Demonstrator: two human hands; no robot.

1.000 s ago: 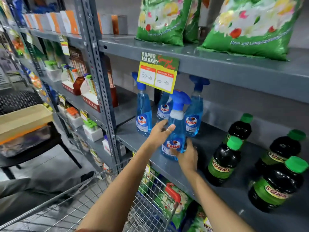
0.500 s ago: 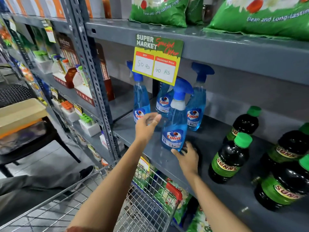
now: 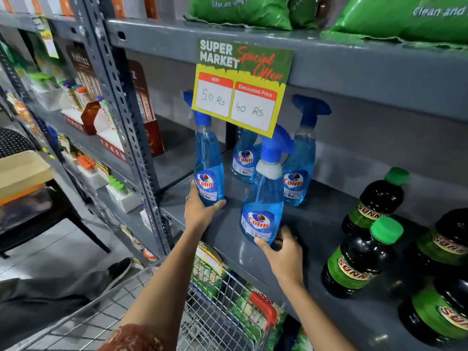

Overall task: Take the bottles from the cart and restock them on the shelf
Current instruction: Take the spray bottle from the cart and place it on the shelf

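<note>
Left hand grasped leftmost Colin spray bottle at base | right hand fingers loose, cupping centre-frame Colin bottle | I advise aligning labels outward, upright.

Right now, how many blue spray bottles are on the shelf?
4. One far left in the left hand; one in front, the right hand touching its base; one behind the price sign; one back right. More could hide behind them.
</note>
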